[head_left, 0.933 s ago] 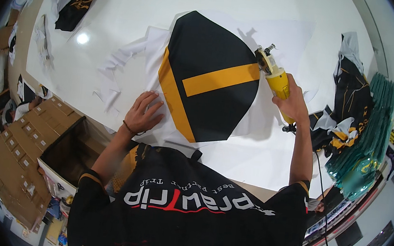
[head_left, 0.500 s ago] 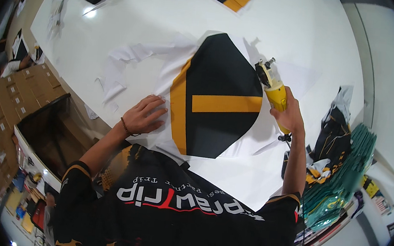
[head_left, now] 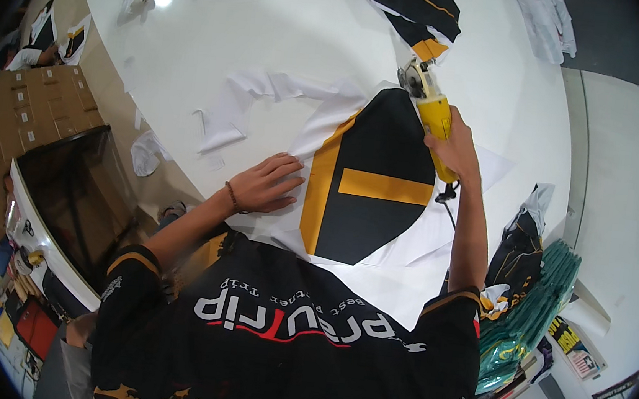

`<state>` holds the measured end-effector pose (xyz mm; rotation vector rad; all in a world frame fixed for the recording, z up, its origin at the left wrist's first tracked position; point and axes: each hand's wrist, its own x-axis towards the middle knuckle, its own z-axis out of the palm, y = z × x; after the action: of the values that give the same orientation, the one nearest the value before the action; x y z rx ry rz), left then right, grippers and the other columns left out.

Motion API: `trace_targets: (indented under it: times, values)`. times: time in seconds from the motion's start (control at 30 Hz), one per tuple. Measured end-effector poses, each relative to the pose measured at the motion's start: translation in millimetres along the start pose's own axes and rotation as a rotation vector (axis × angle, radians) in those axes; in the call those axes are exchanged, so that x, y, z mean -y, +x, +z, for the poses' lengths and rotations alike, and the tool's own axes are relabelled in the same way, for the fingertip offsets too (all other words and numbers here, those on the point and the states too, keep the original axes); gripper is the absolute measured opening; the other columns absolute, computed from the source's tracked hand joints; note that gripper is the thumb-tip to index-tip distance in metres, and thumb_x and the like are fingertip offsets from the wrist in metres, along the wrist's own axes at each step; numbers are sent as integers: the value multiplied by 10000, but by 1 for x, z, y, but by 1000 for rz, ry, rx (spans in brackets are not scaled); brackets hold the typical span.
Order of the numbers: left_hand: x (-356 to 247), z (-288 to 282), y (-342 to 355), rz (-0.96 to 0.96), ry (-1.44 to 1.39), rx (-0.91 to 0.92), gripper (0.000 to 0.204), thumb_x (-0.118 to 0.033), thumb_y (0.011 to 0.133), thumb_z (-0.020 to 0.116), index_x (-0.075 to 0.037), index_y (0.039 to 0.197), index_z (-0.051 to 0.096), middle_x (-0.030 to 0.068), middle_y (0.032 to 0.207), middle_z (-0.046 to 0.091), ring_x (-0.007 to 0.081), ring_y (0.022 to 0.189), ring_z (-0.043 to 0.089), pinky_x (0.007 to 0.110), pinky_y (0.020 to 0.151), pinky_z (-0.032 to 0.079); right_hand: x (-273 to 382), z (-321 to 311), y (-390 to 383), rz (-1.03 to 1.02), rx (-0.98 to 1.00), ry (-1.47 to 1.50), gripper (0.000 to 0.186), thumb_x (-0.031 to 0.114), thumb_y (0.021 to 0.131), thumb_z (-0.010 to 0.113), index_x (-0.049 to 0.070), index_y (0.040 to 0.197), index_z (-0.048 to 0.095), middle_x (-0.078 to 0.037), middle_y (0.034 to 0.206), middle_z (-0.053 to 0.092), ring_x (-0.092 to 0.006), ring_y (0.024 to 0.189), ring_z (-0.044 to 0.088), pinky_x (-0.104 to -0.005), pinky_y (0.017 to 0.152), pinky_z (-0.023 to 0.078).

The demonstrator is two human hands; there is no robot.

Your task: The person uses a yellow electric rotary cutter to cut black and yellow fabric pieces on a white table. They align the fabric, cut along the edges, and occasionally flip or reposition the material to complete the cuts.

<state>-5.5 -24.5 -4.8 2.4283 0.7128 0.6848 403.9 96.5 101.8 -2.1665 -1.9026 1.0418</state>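
A black fabric panel with a yellow side band and a yellow cross stripe lies on the white table, white margins around it. My right hand is wrapped round the yellow body of a handheld electric rotary cutter. The cutter's round metal head is at the panel's upper right edge, its cord trailing from the rear. My left hand rests flat with fingers spread on the white fabric, just left of the yellow band. A white fabric offcut curls away from the panel's upper left.
More black and yellow fabric pieces lie at the table's far edge. An open dark bin stands at left beside stacked cardboard boxes. At right sit black garments and a green plastic-wrapped stack. Another person works at far left.
The cutter in my right hand has moved away from me along the panel's right edge to its upper end. My left hand stays on the white fabric. The view has shifted.
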Motion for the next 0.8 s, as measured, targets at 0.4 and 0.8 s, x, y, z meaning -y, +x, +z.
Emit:
trace_targets:
  times: [0.4,0.8]
  values:
    - [-39,44,58,-157,164,65,781,-576,915,694,-79,1492,519,233,1602,375,416,1532,280,560,1261,210,-89,32,-84,225,-380,718,500,71,781,686,-7,1263,581,-126,1088,703,-227,951,688,-365,834,567]
    - [18,37,76,4,160,291,1196,-731,763,763,-32,1622,310,346,1681,124,528,1560,119,589,1259,152,-109,213,-367,433,-804,1224,636,59,783,640,14,1404,514,-125,1202,658,-231,1050,657,-369,892,557]
